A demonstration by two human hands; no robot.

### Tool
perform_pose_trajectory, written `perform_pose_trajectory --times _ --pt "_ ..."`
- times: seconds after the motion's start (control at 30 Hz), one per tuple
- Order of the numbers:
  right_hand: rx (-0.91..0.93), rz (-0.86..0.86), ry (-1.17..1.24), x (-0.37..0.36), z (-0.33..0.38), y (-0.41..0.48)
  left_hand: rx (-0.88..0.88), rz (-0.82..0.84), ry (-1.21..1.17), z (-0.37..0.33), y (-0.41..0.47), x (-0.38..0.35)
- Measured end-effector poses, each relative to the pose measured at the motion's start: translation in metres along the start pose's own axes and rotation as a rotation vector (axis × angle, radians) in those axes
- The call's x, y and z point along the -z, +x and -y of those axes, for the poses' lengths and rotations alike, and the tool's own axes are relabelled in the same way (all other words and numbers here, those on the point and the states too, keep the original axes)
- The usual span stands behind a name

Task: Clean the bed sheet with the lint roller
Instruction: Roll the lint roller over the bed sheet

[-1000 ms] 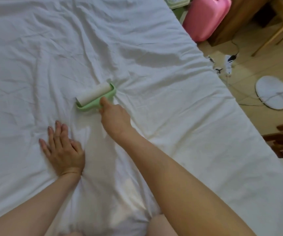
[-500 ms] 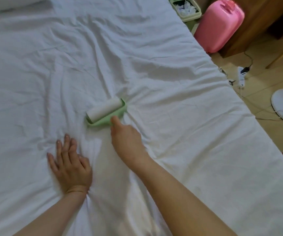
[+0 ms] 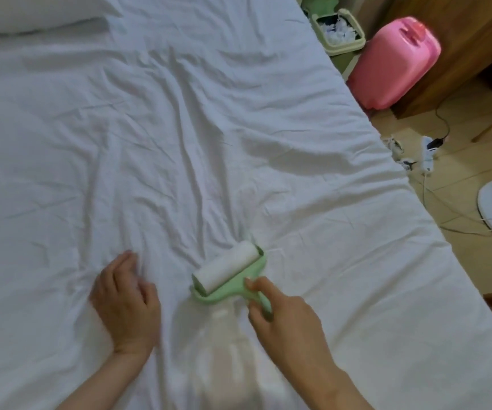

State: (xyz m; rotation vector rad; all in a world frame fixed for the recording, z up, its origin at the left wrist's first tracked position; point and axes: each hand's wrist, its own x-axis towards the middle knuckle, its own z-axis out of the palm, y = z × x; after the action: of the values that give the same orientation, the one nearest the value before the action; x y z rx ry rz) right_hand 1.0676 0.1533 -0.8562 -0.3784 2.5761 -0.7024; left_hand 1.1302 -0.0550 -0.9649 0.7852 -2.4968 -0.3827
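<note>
Pulled back nearer me, the lint roller (image 3: 227,269) lies on the bed sheet (image 3: 179,128); my right hand (image 3: 286,318) grips its handle, and my left hand (image 3: 126,297) rests with fingers relaxed.

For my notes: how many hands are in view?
2. The left hand lies on the sheet, left of the roller; the right hand grips the roller. None seems hidden.

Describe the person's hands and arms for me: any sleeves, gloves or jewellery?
The left hand and right hand are bare: no gloves, no rings visible. No sleeves show up to the picture's edge, and no watch or bracelet is plain, though blur softens the wrists.
</note>
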Motion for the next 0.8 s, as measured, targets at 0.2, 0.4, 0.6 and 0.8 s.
perform_pose_trajectory --times 0.2,0.4,0.6,0.8 --pt "-0.144 -0.073 -0.027 0.059 -0.029 0.019 -0.192 0.378 -0.037 -0.076 0.134 -0.072" --pt "-0.154 0.052 -0.179 0.036 -0.022 0.059 -0.245 0.405 0.162 -0.021 0.18 -0.109" --pt "-0.006 -0.148 -0.065 0.031 0.028 0.205 -0.253 0.269 0.07 -0.018 0.175 -0.115" --pt "0.008 -0.132 -0.001 0.031 0.041 0.234 -0.262 0.251 0.051 -0.017 0.175 -0.118"
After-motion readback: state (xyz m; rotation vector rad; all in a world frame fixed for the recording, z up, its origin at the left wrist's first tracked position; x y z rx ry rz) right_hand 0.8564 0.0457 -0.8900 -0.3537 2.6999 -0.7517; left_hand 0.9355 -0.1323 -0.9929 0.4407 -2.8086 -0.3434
